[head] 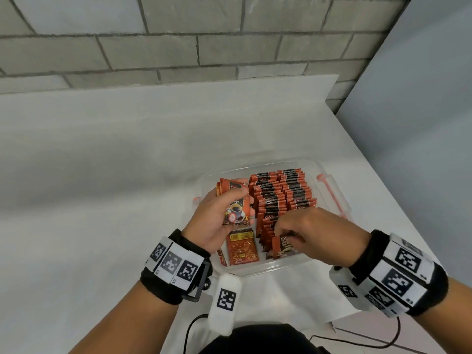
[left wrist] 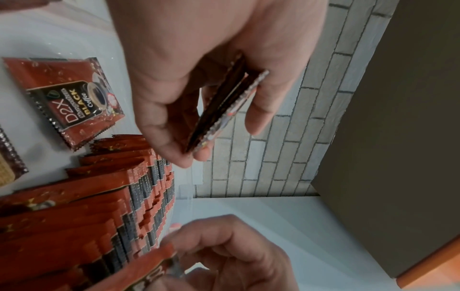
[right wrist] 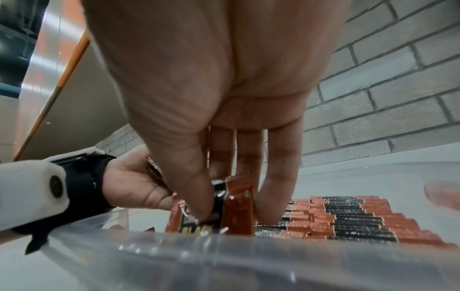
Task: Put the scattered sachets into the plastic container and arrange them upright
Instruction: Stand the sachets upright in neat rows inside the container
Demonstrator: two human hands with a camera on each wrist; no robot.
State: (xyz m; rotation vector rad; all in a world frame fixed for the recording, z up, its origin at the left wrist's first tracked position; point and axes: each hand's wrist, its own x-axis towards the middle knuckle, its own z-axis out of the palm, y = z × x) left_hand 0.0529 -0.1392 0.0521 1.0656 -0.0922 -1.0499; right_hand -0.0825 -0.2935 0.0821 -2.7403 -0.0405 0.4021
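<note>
A clear plastic container (head: 258, 270) sits on the white table, holding two rows of red-and-black coffee sachets (head: 283, 195) standing upright. My left hand (head: 222, 213) hovers over the container's left side and grips a small stack of sachets (head: 233, 203), seen edge-on as held sachets (left wrist: 224, 110) in the left wrist view. My right hand (head: 309, 233) pinches one sachet (head: 284, 246) upright at the near end of the left row; the pinched sachet (right wrist: 234, 208) sits between thumb and fingers. One loose sachet (head: 242, 247) lies flat on the container floor, back side up.
The container has orange latch handles (head: 332, 192) on its right side. A grey brick wall (head: 178, 39) backs the table. The table's right edge (head: 383, 180) runs close to the container. Another flat sachet (left wrist: 64, 98) lies on the container floor.
</note>
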